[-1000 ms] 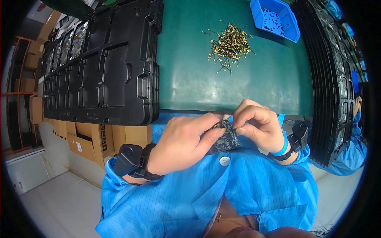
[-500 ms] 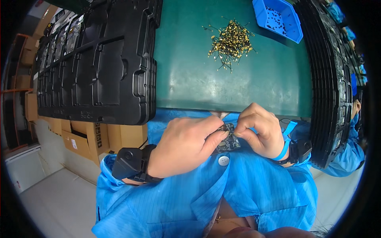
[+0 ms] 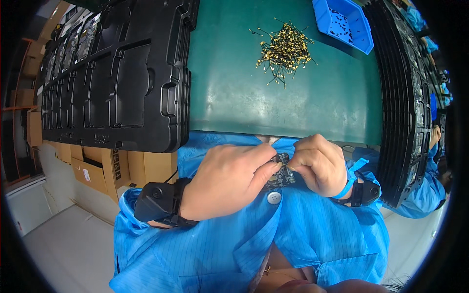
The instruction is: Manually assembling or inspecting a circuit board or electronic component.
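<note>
Head view: left hand (image 3: 227, 178) grasps a circuit board (image 3: 281, 181) before near edge of green worktop (image 3: 293, 110); right hand (image 3: 320, 163), grip unclear; black trays (image 3: 168, 63) at left edge, cardboard boxes (image 3: 93, 173) below.

Green tabletop (image 3: 293, 110) — shiny with light, orange-framed shelving (image 3: 18, 108) at left, cardboard boxes (image 3: 95, 176) nearby — pale grey floor (image 3: 68, 244)

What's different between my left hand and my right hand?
Your left hand covers the left part of the circuit board, while your right hand is at its right edge. The right hand has a blue band at the wrist; the left hand shows none. Both are at the board, and each wears a black wrist device.
</note>
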A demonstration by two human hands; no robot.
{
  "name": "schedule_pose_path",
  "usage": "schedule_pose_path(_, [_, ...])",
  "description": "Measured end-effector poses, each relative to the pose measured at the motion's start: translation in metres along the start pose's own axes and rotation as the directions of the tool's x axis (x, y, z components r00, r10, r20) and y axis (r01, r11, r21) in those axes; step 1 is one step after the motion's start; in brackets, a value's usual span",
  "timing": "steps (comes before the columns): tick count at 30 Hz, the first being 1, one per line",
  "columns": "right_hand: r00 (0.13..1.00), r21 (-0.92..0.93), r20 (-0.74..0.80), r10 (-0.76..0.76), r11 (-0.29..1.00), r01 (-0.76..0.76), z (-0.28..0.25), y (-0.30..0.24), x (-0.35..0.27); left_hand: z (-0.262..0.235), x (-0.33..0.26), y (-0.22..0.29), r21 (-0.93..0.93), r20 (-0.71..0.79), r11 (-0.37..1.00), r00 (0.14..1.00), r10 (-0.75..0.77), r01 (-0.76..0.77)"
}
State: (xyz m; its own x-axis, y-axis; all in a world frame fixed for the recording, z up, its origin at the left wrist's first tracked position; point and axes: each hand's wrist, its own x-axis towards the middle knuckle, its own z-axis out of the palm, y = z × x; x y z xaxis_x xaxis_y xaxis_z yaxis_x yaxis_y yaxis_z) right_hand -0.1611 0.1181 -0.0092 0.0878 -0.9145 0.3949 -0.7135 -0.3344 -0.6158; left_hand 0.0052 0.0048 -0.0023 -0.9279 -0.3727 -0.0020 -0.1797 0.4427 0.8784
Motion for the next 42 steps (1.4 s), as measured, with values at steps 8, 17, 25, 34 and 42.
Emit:
schedule_pose_path(8, [0.998,-0.013,-0.035,-0.057,0.998,0.057,0.0025,0.003,-0.0011,0.0005,-0.0002,0.0005,0.008,-0.004,1.0,1.0,-0.001,0.001])
schedule_pose_path(17, [0.997,-0.004,-0.044,-0.067,0.998,0.067,0.0033,0.0024,-0.0005,-0.0014,-0.0007,0.0014,0.016,0.005,1.0,1.0,-0.007,0.007])
schedule_pose_path(25, [0.997,-0.015,-0.046,-0.058,0.998,0.057,0.003,0.0015,-0.0004,-0.0008,-0.0012,0.0017,0.025,0.0,1.0,1.0,-0.003,0.003])
schedule_pose_path(34, [0.998,-0.021,-0.027,-0.063,0.998,0.063,0.0005,0.0007,-0.0003,0.0003,-0.0013,0.0024,0.023,-0.003,1.0,1.0,0.0,0.0])
schedule_pose_path(42, [0.998,-0.022,-0.015,-0.067,0.998,0.066,0.0001,0.0013,-0.0006,0.0006,-0.0013,0.0026,0.013,-0.003,1.0,1.0,0.003,-0.003])
